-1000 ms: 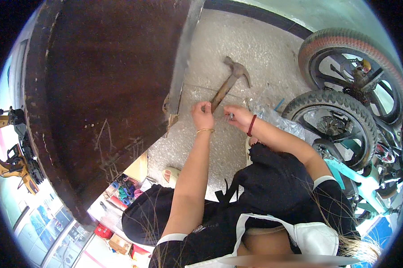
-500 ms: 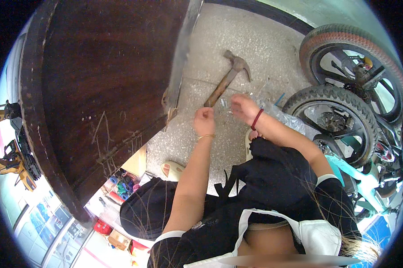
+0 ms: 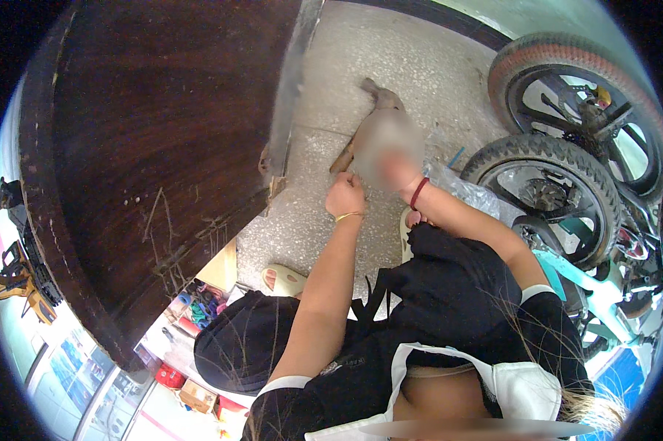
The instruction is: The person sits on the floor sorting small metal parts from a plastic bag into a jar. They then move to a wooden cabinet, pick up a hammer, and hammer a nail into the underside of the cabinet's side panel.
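Observation:
A claw hammer [image 3: 379,94] lies on the speckled floor with its head away from me; a blurred patch hides much of its handle. My left hand [image 3: 345,195] is closed just below the handle's lower end. Whatever its fingers hold, if anything, is out of sight. To its right, my right hand [image 3: 399,173], with a dark red band at the wrist, reaches over the floor. Its fingers are smeared out in the same blur. A crumpled clear plastic bag [image 3: 467,197] lies beside my right wrist.
A large dark wooden panel [image 3: 170,95] with a chipped edge fills the left side. Bicycle wheels [image 3: 548,195] and a turquoise frame [image 3: 592,290] stand at the right. A thin blue stick [image 3: 457,156] lies near the tyre. Pale slippers [image 3: 282,280] are on my feet.
My left hand has turned into a more closed fist and shifted slightly right. A blur now covers my right hand's fingers and part of the hammer. The view has shifted slightly.

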A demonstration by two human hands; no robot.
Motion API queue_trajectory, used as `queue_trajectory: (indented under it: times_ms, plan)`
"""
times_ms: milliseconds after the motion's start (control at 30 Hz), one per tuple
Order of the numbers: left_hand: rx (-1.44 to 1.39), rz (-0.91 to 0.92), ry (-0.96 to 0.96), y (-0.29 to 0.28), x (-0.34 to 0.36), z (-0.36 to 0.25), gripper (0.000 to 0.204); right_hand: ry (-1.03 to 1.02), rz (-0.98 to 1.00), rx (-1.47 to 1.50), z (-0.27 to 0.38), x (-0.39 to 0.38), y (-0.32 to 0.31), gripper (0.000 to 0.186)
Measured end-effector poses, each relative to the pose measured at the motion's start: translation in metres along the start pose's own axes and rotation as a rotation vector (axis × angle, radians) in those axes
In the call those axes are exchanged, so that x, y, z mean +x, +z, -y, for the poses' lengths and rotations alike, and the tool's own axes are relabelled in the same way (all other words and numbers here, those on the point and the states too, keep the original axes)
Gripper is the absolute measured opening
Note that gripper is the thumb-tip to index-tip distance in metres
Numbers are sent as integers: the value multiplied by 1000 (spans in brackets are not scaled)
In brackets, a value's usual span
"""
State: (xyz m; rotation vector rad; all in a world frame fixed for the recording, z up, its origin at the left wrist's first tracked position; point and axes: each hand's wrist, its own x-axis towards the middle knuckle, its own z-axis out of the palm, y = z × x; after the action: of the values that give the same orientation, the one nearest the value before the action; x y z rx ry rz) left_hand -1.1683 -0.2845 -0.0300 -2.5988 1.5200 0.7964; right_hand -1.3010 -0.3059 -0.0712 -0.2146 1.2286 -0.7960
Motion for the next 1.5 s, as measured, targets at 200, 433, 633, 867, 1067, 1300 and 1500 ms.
queue_trajectory:
  times_ms: [200,433,633,867,1067,1300,1500]
  plan:
    - [148,24,160,1,5,6,20,-11,119,79,34,21,19,16]
    - [248,-104,619,-84,-19,19,30,-569,-169,-867,7,84,-6,48]
    - [553,-572,942,-259,-27,27,31,-408,-66,-811,11,87,-5,51]
    - [716,-589,1250,-262,-15,44,30,-306,-110,-708,12,100,-9,52]
    - [661,-508,1191,-275,-27,42,28,-78,27,272,76,36,53,34]
    - [513,-499,1170,-275,-28,41,32,-149,417,40,81,-9,43,26]
    - [513,-459,1169,-274,-29,46,30,-975,578,-824,47,-47,81,42]
